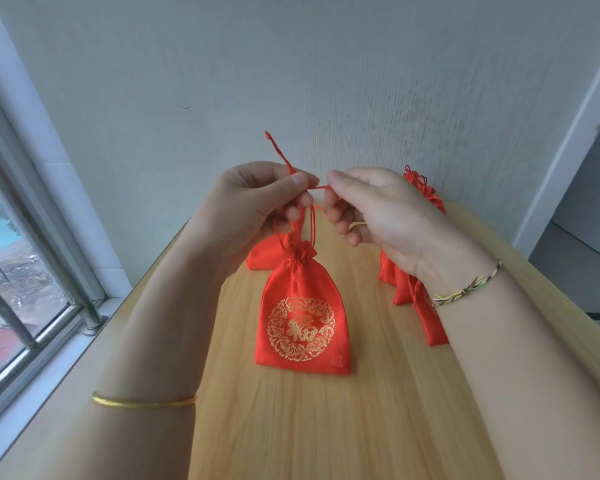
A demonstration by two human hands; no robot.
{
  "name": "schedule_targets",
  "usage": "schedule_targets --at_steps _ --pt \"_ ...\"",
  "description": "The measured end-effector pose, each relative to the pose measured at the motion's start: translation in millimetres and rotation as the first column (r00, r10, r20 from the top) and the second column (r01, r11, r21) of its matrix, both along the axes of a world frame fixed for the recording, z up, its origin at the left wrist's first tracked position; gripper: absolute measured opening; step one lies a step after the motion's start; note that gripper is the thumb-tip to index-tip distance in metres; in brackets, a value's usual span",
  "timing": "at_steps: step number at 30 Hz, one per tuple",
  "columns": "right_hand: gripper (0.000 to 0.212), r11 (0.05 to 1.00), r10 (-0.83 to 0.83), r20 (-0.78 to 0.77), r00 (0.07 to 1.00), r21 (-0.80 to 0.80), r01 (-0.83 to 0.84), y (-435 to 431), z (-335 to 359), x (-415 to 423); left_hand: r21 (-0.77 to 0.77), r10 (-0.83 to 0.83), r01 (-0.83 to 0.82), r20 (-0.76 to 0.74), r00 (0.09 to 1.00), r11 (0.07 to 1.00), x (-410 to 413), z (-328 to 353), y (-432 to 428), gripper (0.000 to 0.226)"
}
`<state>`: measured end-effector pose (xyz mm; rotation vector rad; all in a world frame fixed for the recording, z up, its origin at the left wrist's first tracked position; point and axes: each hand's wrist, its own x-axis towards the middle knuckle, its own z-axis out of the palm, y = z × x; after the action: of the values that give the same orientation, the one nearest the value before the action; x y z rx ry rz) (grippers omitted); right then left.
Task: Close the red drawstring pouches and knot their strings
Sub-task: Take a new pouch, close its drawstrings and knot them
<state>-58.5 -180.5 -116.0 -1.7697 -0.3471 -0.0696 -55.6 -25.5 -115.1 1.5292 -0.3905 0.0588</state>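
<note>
Our left hand [257, 206] pinches the string [278, 149] between thumb and forefinger. Our right hand [371, 206] pinches it just beside, fingers curled. The pouch [302, 313] hangs below them, neck cinched, over the table [291, 427]; we cannot tell whether it touches.

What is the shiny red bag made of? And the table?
The red pouch looks like satin-type fabric: glossy sheen, soft gathered neck, gold printed pattern. The table looks like light wood or wood-look laminate: pale grain lines, smooth surface.
</note>
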Motion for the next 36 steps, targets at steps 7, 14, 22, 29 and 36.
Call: schedule_targets --at_steps 7,14,22,29,36 --pt "0.030 0.970 0.147 -0.022 0.989 -0.194 -0.148 -5.7 5.8 -5.3 0.008 0.011 -0.011 0.023 1.000 1.000 -1.6 1.9 2.2 0.010" --pt "0.028 0.993 -0.089 0.102 0.991 -0.066 0.096 -9.2 0.2 5.5 0.186 -0.049 0.001 0.252 0.967 0.983 -5.0 4.5 2.0 0.021" --pt "0.020 0.958 0.220 -0.075 0.973 0.203 -0.201 2.6 -9.6 7.3 0.341 0.080 -0.370 0.633 0.770 0.864 -2.1 -1.2 -4.5 0.039" --pt "0.014 0.948 0.280 -0.104 0.954 0.188 -0.257 -4.4 -10.3 9.3 0.252 0.170 -0.457 0.695 0.699 0.853 -2.1 -4.7 -8.7 0.033" --pt "0.024 0.966 0.146 -0.080 0.986 0.228 -0.124 -8.7 -7.2 10.3 0.312 0.173 -0.439 0.615 0.769 0.842 6.2 -8.3 2.6 0.018"
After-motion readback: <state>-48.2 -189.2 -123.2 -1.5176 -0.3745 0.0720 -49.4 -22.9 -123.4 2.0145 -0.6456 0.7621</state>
